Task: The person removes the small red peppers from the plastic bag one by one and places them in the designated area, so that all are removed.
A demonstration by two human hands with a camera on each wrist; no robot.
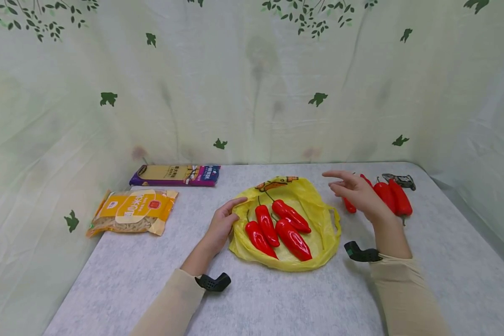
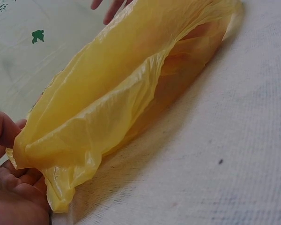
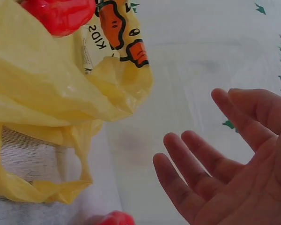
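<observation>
A yellow plastic bag [image 1: 325, 238] lies spread with its mouth up in the middle of the table. Inside it several glossy red peppers [image 1: 291, 240] with thin green stems are visible. At the bag's left edge my left hand [image 1: 221, 226] holds the rim; in the left wrist view the thumb and fingers pinch the bag film [image 2: 84, 136]. To the right of the bag my right hand [image 1: 357, 193] hovers with its fingers extended and nothing in them. More red peppers [image 1: 399, 198] lie on the table beside and beneath it, partly hidden by that hand.
An orange-and-clear food packet [image 1: 136, 210] lies at the table's left edge, with a long purple-and-gold packet [image 1: 176, 176] behind it. A small black packet [image 1: 403, 180] sits at the back right. A pale leaf-patterned curtain [image 1: 256, 93] encloses the table's back and sides.
</observation>
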